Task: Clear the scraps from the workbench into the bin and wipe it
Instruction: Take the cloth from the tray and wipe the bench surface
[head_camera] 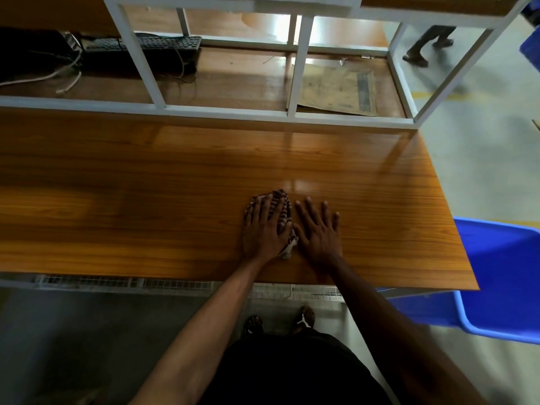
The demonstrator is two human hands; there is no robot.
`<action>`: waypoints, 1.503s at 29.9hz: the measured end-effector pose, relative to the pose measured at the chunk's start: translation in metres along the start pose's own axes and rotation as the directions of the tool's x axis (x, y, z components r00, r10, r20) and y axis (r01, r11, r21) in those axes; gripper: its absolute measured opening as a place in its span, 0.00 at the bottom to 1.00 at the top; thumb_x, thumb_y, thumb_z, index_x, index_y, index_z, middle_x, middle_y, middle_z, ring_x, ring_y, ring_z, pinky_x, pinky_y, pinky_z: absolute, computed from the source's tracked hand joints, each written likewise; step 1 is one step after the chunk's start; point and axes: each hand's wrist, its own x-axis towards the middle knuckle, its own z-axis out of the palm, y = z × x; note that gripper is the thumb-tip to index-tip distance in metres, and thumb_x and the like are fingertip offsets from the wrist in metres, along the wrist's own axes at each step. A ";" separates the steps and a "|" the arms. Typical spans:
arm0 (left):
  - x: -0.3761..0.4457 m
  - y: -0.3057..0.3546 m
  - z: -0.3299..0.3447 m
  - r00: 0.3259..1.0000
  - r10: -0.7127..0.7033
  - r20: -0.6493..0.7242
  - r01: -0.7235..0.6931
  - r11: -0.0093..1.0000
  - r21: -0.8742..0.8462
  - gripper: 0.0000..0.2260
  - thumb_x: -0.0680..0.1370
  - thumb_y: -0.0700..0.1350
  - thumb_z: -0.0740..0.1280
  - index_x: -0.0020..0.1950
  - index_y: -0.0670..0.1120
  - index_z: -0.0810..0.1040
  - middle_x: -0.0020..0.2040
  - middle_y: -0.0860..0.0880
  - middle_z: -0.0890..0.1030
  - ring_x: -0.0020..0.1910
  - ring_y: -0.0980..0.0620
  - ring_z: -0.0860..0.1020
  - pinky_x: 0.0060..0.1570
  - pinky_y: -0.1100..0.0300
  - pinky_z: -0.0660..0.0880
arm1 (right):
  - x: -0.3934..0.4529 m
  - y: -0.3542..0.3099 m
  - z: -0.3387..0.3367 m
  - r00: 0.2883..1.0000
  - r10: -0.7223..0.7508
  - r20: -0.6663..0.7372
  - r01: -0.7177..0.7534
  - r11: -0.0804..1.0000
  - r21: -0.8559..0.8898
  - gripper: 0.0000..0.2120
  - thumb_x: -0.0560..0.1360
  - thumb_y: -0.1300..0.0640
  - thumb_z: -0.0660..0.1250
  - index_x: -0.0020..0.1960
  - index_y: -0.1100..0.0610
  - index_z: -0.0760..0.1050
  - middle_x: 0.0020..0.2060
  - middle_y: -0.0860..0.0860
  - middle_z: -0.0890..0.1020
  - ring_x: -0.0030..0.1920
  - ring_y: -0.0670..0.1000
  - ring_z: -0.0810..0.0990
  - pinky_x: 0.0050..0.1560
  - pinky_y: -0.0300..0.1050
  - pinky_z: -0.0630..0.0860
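Low in the centre of the frame, the left hand [264, 229] presses flat, fingers straight, on a striped cloth [283, 213] lying on the wooden surface [146, 185]. The right hand [318, 229] rests released and flat just beside it. A blue bin [502, 276] stands at the right edge.

The scene is dim overall, with warm light falling from above and ahead. A soft glare patch sits on the glossy wooden surface [175, 176] just beyond the hands, and a brighter reflection shows on the back shelf [280, 27]. Broad shadows darken the left part of the surface and the floor [73, 331] below its near edge. The forearms and dark clothing at the bottom are underexposed. Wide-angle distortion bends the white frame [140, 57] and the surface's edges outward. The walking legs [426, 45] at top right are smeared by motion blur, and fine detail is soft throughout.
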 end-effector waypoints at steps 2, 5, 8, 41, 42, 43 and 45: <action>-0.027 0.001 0.001 1.000 0.022 -0.009 -0.022 1.000 -0.003 0.32 0.82 0.64 0.54 0.83 0.57 0.51 0.84 0.49 0.52 0.83 0.45 0.48 0.79 0.43 0.49 | -0.001 -0.001 0.000 1.000 0.002 -0.008 -0.002 1.000 0.009 0.30 0.84 0.34 0.44 0.81 0.37 0.35 0.82 0.41 0.37 0.81 0.55 0.32 0.79 0.65 0.38; -0.046 -0.003 -0.002 0.998 0.062 0.011 -0.061 0.998 -0.005 0.31 0.82 0.64 0.55 0.83 0.56 0.51 0.84 0.50 0.51 0.83 0.46 0.47 0.80 0.45 0.47 | 0.000 -0.002 -0.001 1.000 0.011 -0.014 -0.011 1.000 0.015 0.30 0.84 0.33 0.43 0.81 0.37 0.36 0.82 0.40 0.37 0.81 0.55 0.32 0.79 0.64 0.38; -0.015 -0.005 -0.005 0.998 0.068 0.000 -0.068 0.998 0.014 0.30 0.81 0.65 0.54 0.82 0.56 0.58 0.83 0.49 0.55 0.82 0.45 0.51 0.79 0.45 0.48 | -0.001 0.000 -0.001 1.000 0.012 -0.013 -0.012 1.000 0.014 0.30 0.84 0.33 0.43 0.81 0.37 0.36 0.82 0.41 0.37 0.81 0.55 0.32 0.79 0.64 0.37; 0.077 -0.072 -0.039 0.986 -0.142 0.083 0.142 0.990 -0.005 0.32 0.79 0.66 0.53 0.82 0.58 0.57 0.83 0.50 0.57 0.81 0.45 0.53 0.77 0.41 0.55 | 0.050 0.078 -0.039 0.974 -0.221 -0.051 0.227 0.931 0.286 0.20 0.83 0.53 0.65 0.73 0.56 0.72 0.70 0.54 0.74 0.69 0.55 0.68 0.66 0.58 0.73; 0.086 -0.074 -0.043 0.982 -0.164 0.092 0.164 0.986 0.013 0.31 0.79 0.65 0.53 0.82 0.58 0.57 0.83 0.50 0.57 0.81 0.45 0.53 0.77 0.41 0.55 | 0.052 0.082 -0.040 0.969 -0.242 -0.051 0.247 0.931 0.270 0.19 0.83 0.54 0.64 0.73 0.56 0.72 0.70 0.54 0.74 0.69 0.55 0.68 0.66 0.57 0.73; 0.094 -0.071 -0.045 0.980 -0.181 0.085 0.179 0.983 0.035 0.31 0.80 0.64 0.53 0.82 0.58 0.57 0.83 0.50 0.57 0.81 0.45 0.53 0.77 0.41 0.55 | 0.053 0.085 -0.042 0.965 -0.259 -0.045 0.262 0.930 0.260 0.20 0.83 0.54 0.64 0.74 0.56 0.72 0.71 0.53 0.73 0.70 0.55 0.67 0.67 0.56 0.73; 0.109 -0.052 -0.046 0.975 -0.199 0.102 0.194 0.979 0.060 0.30 0.80 0.64 0.53 0.82 0.58 0.57 0.82 0.50 0.58 0.81 0.44 0.54 0.78 0.42 0.54 | 0.058 0.091 -0.044 0.959 -0.280 -0.050 0.283 0.924 0.257 0.20 0.83 0.54 0.63 0.75 0.55 0.71 0.72 0.53 0.72 0.71 0.55 0.66 0.68 0.53 0.72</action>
